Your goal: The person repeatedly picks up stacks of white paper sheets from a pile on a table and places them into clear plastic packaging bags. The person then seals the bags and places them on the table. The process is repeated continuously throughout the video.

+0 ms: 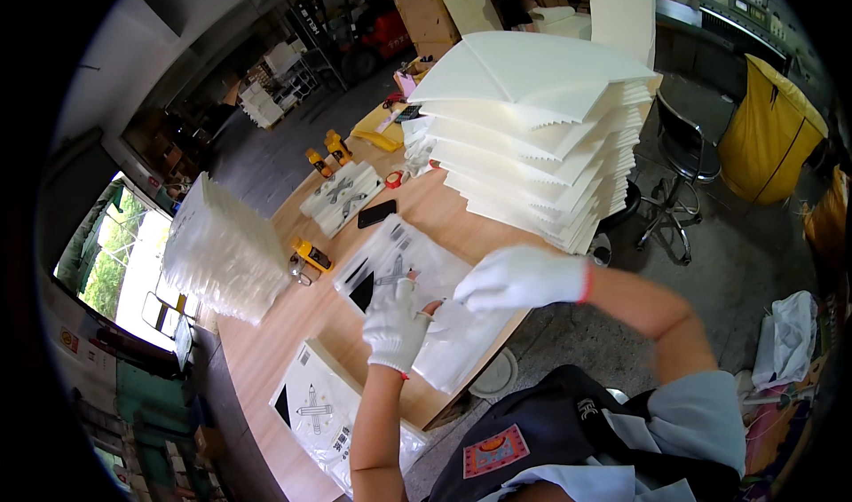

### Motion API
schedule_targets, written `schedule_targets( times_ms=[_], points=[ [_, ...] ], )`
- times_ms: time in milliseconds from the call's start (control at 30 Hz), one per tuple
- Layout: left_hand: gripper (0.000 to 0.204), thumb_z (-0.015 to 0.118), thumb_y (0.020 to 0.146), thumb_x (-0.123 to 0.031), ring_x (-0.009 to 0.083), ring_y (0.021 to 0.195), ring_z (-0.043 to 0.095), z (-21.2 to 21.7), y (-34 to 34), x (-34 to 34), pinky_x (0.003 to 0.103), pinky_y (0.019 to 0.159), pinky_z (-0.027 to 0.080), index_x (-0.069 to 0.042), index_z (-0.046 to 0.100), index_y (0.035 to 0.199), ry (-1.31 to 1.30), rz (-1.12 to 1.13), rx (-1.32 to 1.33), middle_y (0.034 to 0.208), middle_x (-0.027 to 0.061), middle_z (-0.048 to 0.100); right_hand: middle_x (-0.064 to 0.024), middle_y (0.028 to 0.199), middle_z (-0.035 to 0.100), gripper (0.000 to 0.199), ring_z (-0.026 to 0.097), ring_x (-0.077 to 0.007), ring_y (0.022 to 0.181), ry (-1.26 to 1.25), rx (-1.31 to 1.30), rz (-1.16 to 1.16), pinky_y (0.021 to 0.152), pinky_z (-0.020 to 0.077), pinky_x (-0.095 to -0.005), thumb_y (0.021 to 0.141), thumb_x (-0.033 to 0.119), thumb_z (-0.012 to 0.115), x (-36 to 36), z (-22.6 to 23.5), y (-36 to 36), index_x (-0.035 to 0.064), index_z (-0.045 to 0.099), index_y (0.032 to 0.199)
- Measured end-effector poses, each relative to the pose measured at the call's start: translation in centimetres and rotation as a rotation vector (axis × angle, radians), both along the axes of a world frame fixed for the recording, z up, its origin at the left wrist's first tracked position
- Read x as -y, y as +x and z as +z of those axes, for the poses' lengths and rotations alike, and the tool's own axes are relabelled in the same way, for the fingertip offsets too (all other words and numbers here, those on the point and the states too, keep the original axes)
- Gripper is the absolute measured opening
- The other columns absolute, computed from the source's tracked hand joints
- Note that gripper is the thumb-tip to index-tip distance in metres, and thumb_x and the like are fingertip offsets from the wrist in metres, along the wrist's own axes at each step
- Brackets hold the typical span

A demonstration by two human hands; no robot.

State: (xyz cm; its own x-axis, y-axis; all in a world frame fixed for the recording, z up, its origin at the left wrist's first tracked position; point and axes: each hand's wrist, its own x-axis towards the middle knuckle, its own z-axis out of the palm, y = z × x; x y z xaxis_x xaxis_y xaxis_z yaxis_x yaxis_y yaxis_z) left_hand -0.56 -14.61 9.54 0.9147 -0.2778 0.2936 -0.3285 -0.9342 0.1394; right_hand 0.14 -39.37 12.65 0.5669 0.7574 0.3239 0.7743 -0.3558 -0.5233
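Note:
A clear plastic bag (453, 347) with a printed pencil drawing lies before me on the table, a white sheet showing inside it. My left hand (397, 326), in a white glove with bare thumb and fingertip showing, grips this bag near its middle. Just to the right, my right hand (519, 280), also gloved in white, hovers over the bag with its fingers drawn together toward the left thumb. Whatever lies between the right fingers is too small to make out. Nearer me on the left, a pile of similar filled bags (315, 409) lies beside my left forearm.
A tall stack of white folded sheets (541, 138) stands at the table's far right. On the left rises a stack of plastic-wrapped packs (222, 253). Yellow bottles (312, 255), a black phone (377, 213) and red tape (393, 180) sit between. A wheeled chair (683, 160) stands at right.

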Motion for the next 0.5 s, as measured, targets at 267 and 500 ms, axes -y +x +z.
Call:
schedule_targets(
  times_ms=[267,500],
  points=[
    [0.043,0.073,0.071,-0.027,0.0309,0.104,0.051,7.0,1.3,2.4,0.043,0.091,0.04,-0.011,0.058,0.108,-0.038,-0.123,0.226,0.109,0.0095,0.058,-0.0112,0.11,0.063,0.034,0.058,-0.0306,0.101,-0.095,0.529,-0.653,0.09,0.0441,-0.0357,0.088,0.032,0.054,14.0,14.3,6.6,0.0098,0.061,0.112],
    [0.032,0.069,0.077,-0.018,0.0321,0.101,0.055,5.7,2.7,5.0,0.037,0.086,0.044,-0.007,0.062,0.106,-0.282,-0.37,0.136,0.102,0.0148,0.059,-0.0141,0.103,0.063,0.039,0.058,-0.0338,0.098,-0.462,0.447,-0.645,0.086,0.0451,-0.0384,0.088,0.041,0.053,16.7,14.5,11.3,0.0162,0.059,0.117]
  ],
)
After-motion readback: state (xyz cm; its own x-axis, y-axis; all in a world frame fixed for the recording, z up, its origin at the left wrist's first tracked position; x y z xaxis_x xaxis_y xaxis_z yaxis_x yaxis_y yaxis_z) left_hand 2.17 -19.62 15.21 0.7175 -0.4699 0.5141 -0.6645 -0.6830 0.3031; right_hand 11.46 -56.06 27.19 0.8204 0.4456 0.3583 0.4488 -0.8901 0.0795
